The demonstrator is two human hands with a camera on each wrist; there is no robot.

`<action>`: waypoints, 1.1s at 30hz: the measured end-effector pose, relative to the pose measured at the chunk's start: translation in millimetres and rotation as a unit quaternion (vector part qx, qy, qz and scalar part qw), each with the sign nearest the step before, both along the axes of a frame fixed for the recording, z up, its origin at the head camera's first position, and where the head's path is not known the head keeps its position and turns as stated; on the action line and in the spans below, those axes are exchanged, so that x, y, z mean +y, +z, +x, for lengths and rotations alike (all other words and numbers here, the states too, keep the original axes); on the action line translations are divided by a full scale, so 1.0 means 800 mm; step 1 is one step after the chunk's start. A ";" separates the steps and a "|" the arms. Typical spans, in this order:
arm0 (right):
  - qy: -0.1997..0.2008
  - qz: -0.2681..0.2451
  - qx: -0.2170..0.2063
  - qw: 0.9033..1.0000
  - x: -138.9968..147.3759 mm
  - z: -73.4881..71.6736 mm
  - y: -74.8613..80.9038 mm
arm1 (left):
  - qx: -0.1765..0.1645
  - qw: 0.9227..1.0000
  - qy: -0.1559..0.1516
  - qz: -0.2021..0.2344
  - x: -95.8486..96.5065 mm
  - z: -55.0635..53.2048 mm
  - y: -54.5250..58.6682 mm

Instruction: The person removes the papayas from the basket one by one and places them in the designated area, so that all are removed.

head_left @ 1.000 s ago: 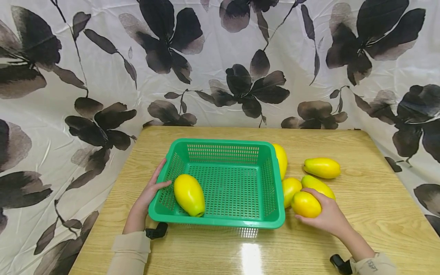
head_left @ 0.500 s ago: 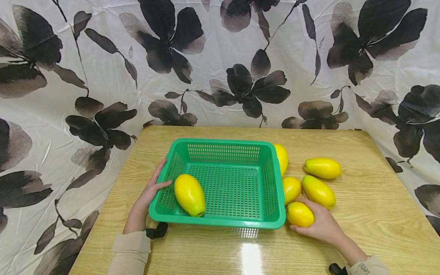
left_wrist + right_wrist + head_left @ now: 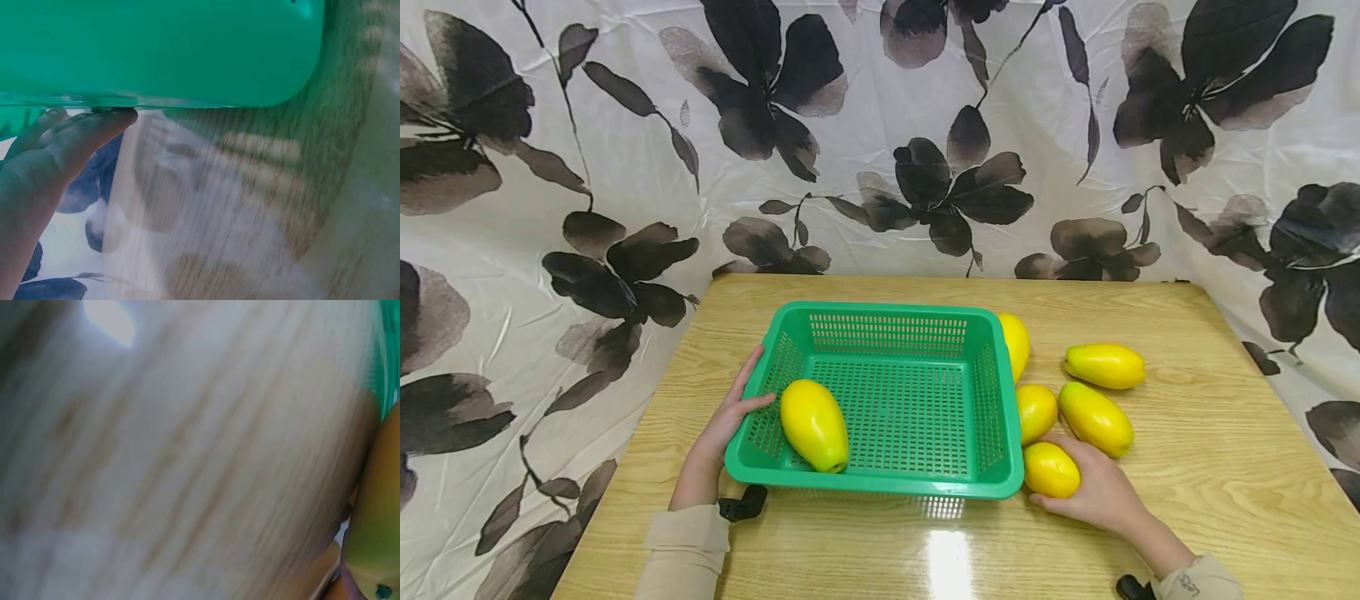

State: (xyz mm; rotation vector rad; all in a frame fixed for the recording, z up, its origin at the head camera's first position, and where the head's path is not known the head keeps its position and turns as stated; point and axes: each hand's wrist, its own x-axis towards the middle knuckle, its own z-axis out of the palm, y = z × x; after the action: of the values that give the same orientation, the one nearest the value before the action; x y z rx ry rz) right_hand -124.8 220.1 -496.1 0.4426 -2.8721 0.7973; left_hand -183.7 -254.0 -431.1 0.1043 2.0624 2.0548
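A green plastic basket (image 3: 887, 485) stands on the table with one yellow papaya (image 3: 814, 425) lying in its left part. My left hand (image 3: 724, 425) holds the basket's left rim, thumb over the edge and fingers along the outside. In the left wrist view those fingers (image 3: 94, 134) lie against the green wall. Just right of the basket's front corner, my right hand (image 3: 1097, 483) grips another yellow papaya (image 3: 1052, 470). Its greenish stem end shows at the edge of the right wrist view, on this same papaya (image 3: 378, 531).
Close along the basket's right side lie two papayas, one at the back (image 3: 1013, 346) and one nearer (image 3: 1036, 412). Further right are two more, a near papaya (image 3: 1096, 419) and a far papaya (image 3: 1105, 367). Floral cloth (image 3: 880, 167) hangs behind the wooden table (image 3: 850, 550).
My right hand has brought its papaya left and toward me, away from the neighbouring papayas and close to the basket's front right corner. The left hand and basket have stayed put.
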 end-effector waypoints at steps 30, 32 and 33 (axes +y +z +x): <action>0.034 0.001 0.050 0.998 0.013 -0.004 0.062 | 0.007 1.000 0.000 0.004 -0.004 -0.005 -0.010; 0.042 0.002 0.062 0.997 0.013 -0.007 0.071 | 0.010 1.000 0.000 -0.005 -0.008 -0.008 -0.018; 0.046 0.001 0.068 0.997 0.013 -0.009 0.076 | 0.011 1.000 0.001 -0.011 -0.010 -0.010 -0.022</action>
State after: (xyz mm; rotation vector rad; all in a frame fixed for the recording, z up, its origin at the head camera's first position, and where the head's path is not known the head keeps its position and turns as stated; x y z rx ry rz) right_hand -132.3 230.4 -435.2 0.6089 -2.7435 0.7473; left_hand -191.7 -262.3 -448.3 0.1210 2.0992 2.0406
